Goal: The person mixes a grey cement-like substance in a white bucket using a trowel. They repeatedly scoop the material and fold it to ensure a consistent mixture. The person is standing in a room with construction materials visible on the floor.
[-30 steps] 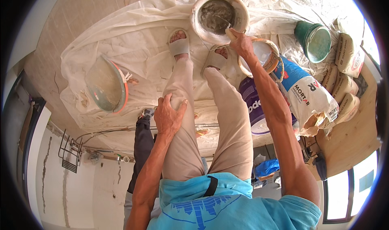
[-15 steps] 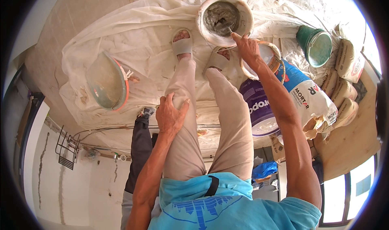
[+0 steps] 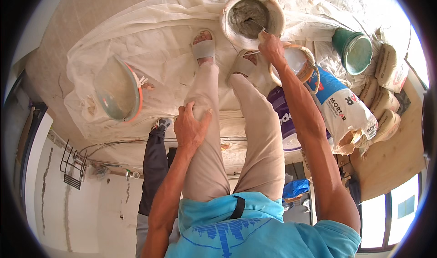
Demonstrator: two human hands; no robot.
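Observation:
My right hand (image 3: 271, 48) is closed round the handle of a trowel (image 3: 262, 29), whose blade goes into wet grey mortar (image 3: 246, 15). The mortar sits in a dirty pale bucket (image 3: 276, 7) just beyond my feet. How much of the blade is sunk in the mix I cannot make out. My left hand (image 3: 191, 127) lies with fingers apart on my left leg near the knee, holding nothing. Close by my right forearm stands another pail (image 3: 298, 60) with a pale rim.
A crumpled drop cloth (image 3: 159, 71) covers the floor. At left sits a shallow green-grey tub (image 3: 116, 92). On the right are a purple bucket (image 3: 287, 121), a mortar bag (image 3: 339, 108), stacked green buckets (image 3: 357, 53) and several sacks (image 3: 386, 98). Another person's dark-trousered leg (image 3: 154, 167) stands behind my left arm.
My right hand has shifted slightly left and turned at the wrist, and the trowel has moved within the mortar. My left hand stays on my leg.

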